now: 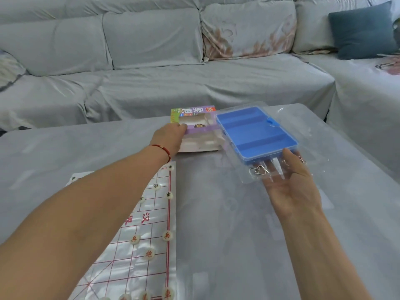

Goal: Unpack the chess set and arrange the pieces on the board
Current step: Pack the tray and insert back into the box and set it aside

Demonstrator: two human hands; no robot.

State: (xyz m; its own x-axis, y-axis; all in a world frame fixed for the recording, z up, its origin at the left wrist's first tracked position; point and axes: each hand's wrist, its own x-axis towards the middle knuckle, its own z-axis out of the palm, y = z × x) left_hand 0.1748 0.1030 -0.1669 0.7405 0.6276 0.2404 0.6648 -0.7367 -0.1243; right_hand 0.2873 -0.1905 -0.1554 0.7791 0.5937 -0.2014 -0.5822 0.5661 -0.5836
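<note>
L hand (171,137) grips box (195,128), far table edge, prob. steadying; R hand (290,182), fingers flat, carries tray (255,133); pieces (149,254) on board (134,239).

— What is seen on the table (216,213)?
— A grey cloth is spread over it. The chess board (138,234) is laid at seven o'clock; a purple box (199,135) is set at twelve.
</note>
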